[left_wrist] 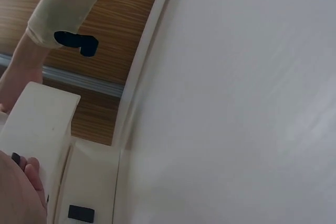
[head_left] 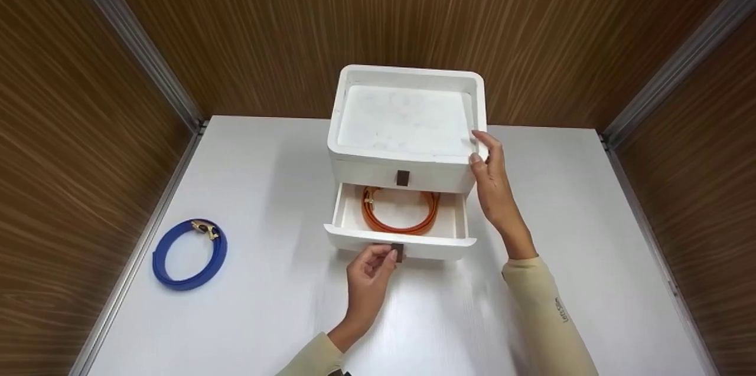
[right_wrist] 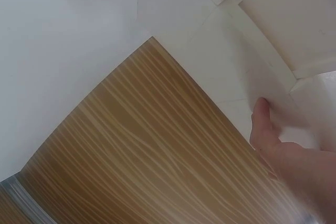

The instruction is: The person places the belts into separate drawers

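A small white drawer unit (head_left: 407,157) with a raised rim on top stands near the back wall. Its drawer (head_left: 401,240) below the top one is pulled out, and a coiled orange belt (head_left: 434,216) with a gold-coloured buckle lies inside. My left hand (head_left: 369,281) pinches the dark pull tab (head_left: 398,252) on that drawer's front. At the unit's front right corner, my right hand (head_left: 493,181) grips the rim, thumb toward the front and fingers over the edge. In the right wrist view this hand (right_wrist: 283,150) lies against the white side.
A coiled blue belt (head_left: 220,252) with a gold-coloured buckle lies on the white table (head_left: 266,317) at the left. Wood-grain panels (head_left: 295,22) enclose the back and both sides. Another dark tab (left_wrist: 81,213) shows on a drawer front beneath the pulled-out one.
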